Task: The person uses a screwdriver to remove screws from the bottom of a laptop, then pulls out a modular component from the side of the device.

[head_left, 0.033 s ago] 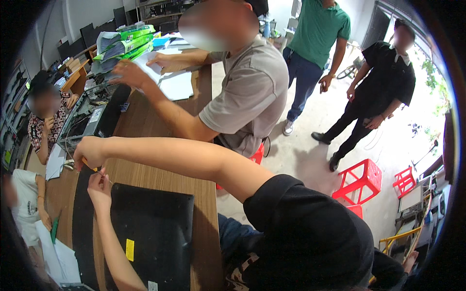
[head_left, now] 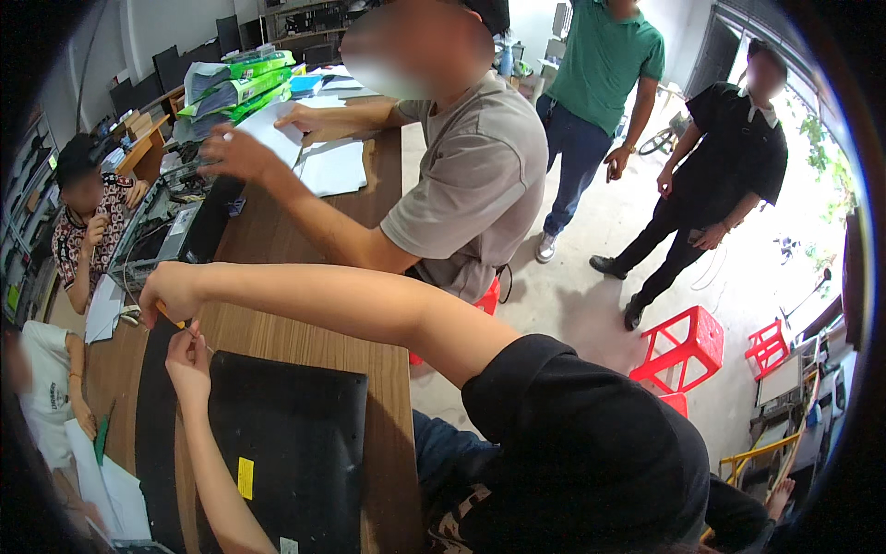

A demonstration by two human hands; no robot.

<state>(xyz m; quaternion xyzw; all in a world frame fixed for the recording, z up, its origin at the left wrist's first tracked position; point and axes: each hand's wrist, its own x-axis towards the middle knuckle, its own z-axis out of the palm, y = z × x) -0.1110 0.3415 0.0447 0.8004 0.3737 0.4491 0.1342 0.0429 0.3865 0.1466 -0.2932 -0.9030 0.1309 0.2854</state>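
My right hand (head_left: 173, 288) is closed round the orange handle of a screwdriver (head_left: 164, 312), with my right arm stretched across the table. My left hand (head_left: 190, 355) pinches with thumb and fingers at the screwdriver's thin shaft, just below the handle. The shaft slants down toward the top left corner of a black flat panel (head_left: 295, 434). A yellow sticker (head_left: 245, 478) and a small pale label lie on that panel. Whether the screwdriver's tip sits in a screw is too small to tell.
The panel lies on a brown wooden table (head_left: 277, 323). Beyond my right arm, a person in grey (head_left: 471, 175) handles white papers (head_left: 332, 166). Green paper packs (head_left: 242, 83) stand behind. Opened computer hardware (head_left: 171, 222) is far left. Red stools (head_left: 683, 346) stand on the floor.
The hand of the person in grey has shifted slightly left and down beside the papers. My two hands and the screwdriver have barely moved.
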